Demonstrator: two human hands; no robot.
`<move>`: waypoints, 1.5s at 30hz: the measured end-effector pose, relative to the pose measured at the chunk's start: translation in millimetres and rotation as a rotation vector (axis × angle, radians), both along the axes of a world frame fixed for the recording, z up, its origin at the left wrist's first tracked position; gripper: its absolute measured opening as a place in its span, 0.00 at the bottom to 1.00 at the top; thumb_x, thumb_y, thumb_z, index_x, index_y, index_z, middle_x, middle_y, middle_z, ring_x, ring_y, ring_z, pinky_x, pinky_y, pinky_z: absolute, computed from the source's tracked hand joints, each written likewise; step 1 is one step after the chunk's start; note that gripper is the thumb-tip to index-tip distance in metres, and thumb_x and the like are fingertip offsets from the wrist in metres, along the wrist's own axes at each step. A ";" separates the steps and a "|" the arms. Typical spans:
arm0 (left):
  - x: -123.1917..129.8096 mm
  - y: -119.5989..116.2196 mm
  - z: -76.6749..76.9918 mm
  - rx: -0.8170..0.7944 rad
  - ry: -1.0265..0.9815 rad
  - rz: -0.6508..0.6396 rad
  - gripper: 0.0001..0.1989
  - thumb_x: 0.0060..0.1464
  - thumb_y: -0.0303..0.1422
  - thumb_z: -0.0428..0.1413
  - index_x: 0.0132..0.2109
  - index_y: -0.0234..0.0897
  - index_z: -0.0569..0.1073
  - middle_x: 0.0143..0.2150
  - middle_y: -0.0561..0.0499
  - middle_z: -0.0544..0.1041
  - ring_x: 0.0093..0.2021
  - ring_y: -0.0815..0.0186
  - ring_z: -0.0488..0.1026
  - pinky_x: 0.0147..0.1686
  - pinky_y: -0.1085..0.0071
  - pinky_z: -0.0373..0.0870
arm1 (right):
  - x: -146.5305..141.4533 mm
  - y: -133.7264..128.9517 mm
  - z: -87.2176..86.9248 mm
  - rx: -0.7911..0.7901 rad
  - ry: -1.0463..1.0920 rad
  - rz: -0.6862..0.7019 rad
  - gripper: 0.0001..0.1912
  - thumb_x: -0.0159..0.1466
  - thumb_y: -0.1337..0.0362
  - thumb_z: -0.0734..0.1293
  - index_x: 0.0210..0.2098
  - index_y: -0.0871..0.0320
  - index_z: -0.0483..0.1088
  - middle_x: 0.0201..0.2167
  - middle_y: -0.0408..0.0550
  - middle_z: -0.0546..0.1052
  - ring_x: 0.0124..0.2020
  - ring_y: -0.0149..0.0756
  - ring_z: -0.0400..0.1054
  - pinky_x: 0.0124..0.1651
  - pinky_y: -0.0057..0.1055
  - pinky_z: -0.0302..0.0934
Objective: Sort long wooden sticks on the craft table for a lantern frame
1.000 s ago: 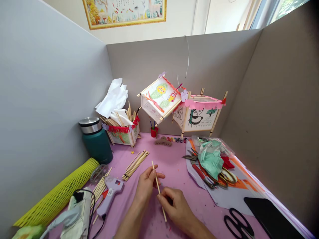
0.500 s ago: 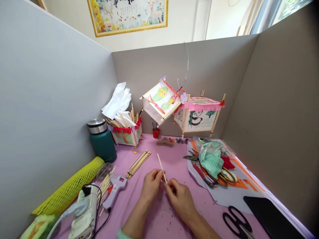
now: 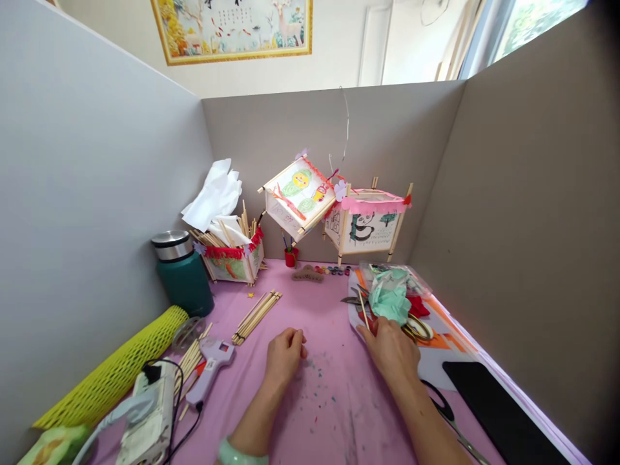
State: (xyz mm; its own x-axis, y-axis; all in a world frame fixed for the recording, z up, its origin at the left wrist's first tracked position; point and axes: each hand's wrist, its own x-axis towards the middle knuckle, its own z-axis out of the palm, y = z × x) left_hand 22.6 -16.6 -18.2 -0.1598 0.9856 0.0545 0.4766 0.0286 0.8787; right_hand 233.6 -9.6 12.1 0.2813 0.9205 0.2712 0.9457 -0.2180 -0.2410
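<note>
Right: our right hand [image 3: 393, 352] is closed on a thin stick [image 3: 363, 311], its far end jutting out before the red-handled cutters [image 3: 349, 300] | Left: our left hand [image 3: 285, 355] is curled — whether on anything, we cannot tell | Care: we'd best pinch the stick lightly but surely — its tip clear of the crumpled green paper [image 3: 390, 297]

One left hand [image 3: 285, 355] and one right hand [image 3: 391, 349] appear with one held stick [image 3: 363, 312] at one desk [image 3: 320, 307], alongside two paper lanterns [image 3: 298, 190], one fringed holder [image 3: 227, 267], one glue gun [image 3: 209, 369], one teal bottle [image 3: 184, 278], one red pot [image 3: 290, 258], one yellow star [image 3: 250, 295] and one framed picture [image 3: 237, 32].
</note>
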 end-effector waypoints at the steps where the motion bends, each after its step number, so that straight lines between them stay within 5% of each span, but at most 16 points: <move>1: -0.1 -0.1 0.7 -0.003 0.020 -0.003 0.17 0.56 0.40 0.44 0.28 0.36 0.71 0.20 0.51 0.74 0.25 0.66 0.70 0.29 0.73 0.60 | 3.6 -0.1 0.2 0.019 -0.015 -0.016 0.19 0.63 0.49 0.60 0.37 0.59 0.70 0.37 0.55 0.74 0.38 0.47 0.71 0.33 0.34 0.57; 10: 3.8 -3.6 4.2 -0.021 0.294 -0.071 0.14 0.55 0.35 0.46 0.27 0.37 0.72 0.24 0.50 0.76 0.27 0.67 0.71 0.29 0.73 0.58 | -7.5 5.8 -20.3 0.024 -0.066 0.150 0.13 0.63 0.56 0.63 0.39 0.58 0.71 0.38 0.51 0.74 0.44 0.43 0.68 0.40 0.32 0.58; 17: 9.4 -10.5 15.8 -0.078 0.500 -0.175 0.10 0.51 0.33 0.49 0.32 0.39 0.75 0.33 0.48 0.79 0.35 0.62 0.73 0.31 0.71 0.59 | -6.7 5.6 -17.4 -0.001 -0.080 0.099 0.17 0.68 0.56 0.55 0.38 0.57 0.72 0.38 0.50 0.75 0.41 0.39 0.70 0.37 0.30 0.56; 22: 14.1 -16.0 25.8 -0.112 0.595 -0.234 0.08 0.51 0.33 0.50 0.35 0.39 0.74 0.36 0.48 0.79 0.38 0.62 0.73 0.33 0.71 0.61 | -7.1 4.3 -20.3 -0.044 -0.153 0.113 0.10 0.63 0.63 0.62 0.34 0.60 0.74 0.36 0.53 0.76 0.43 0.46 0.68 0.38 0.34 0.56; 28: 21.5 -24.0 28.1 -0.081 0.715 -0.229 0.09 0.54 0.32 0.47 0.39 0.38 0.71 0.40 0.46 0.77 0.39 0.60 0.73 0.36 0.68 0.64 | -6.3 4.3 -17.8 -0.045 -0.187 0.072 0.12 0.64 0.64 0.58 0.39 0.61 0.73 0.39 0.56 0.75 0.43 0.47 0.68 0.40 0.36 0.57; 45: 22.6 -24.7 20.6 -0.051 0.703 -0.198 0.08 0.55 0.32 0.47 0.38 0.38 0.70 0.39 0.47 0.76 0.39 0.60 0.73 0.35 0.67 0.63 | 9.0 -7.5 -1.7 -0.200 -0.177 0.059 0.13 0.58 0.68 0.59 0.31 0.59 0.75 0.35 0.57 0.77 0.38 0.50 0.73 0.34 0.38 0.59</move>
State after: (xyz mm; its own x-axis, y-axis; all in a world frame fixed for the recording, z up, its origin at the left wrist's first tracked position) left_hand 45.1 -41.4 2.4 0.0775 0.9965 0.0318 0.9279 -0.0838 0.3634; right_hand 242.7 -17.2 10.5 0.1902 0.9740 0.1230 0.9817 -0.1881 -0.0283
